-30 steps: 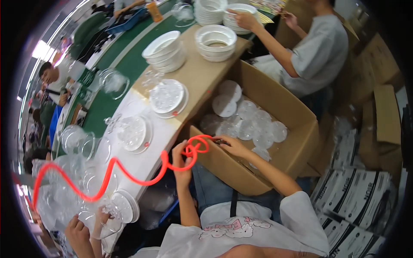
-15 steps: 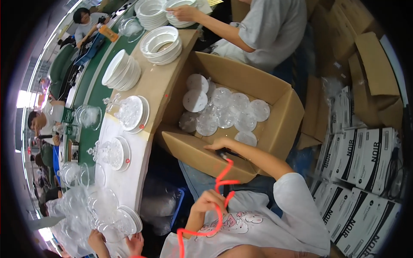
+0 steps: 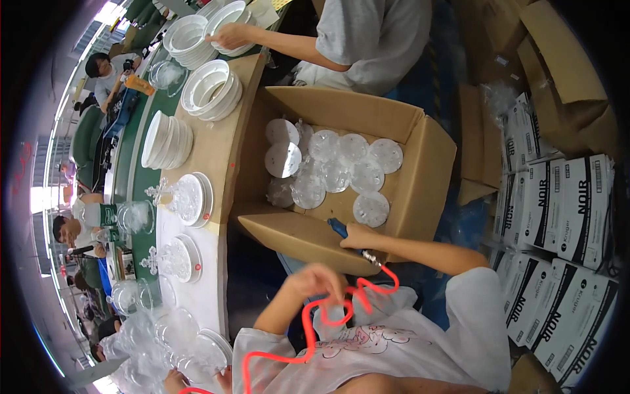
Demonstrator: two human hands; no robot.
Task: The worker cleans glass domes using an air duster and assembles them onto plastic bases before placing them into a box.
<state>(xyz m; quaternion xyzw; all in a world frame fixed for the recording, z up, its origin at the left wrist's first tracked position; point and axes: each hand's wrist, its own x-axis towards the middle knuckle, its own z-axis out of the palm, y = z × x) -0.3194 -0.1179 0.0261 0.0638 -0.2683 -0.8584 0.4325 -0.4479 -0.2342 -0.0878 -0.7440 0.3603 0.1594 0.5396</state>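
My right hand (image 3: 362, 238) is wrapped round a blue air blow gun (image 3: 337, 227) at the near wall of a large open carton (image 3: 410, 190). A metal fitting joins the gun to a red coiled hose (image 3: 388, 281), which hangs in loops across my lap. My left hand (image 3: 316, 281) is raised beside the hose; its fingers are smeared by motion, so whether they grip the hose is unclear. Inside the carton lie several clear round plastic discs (image 3: 371, 209), some overlapping. One disc (image 3: 283, 159) at the left catches bright light.
Left of the carton, a bench (image 3: 209, 262) bears stacked white rings (image 3: 211, 92) and clear ornate pieces on white discs (image 3: 187, 257). A co-worker's hand (image 3: 231, 36) touches a stack at the top; another person's hands (image 3: 176, 381) work lower left. Printed cartons (image 3: 548, 213) stand right.
My right hand has drawn back toward me, bringing the blow gun into plain sight. My left hand has risen, and the hose has shifted. The whole view has swung slightly.
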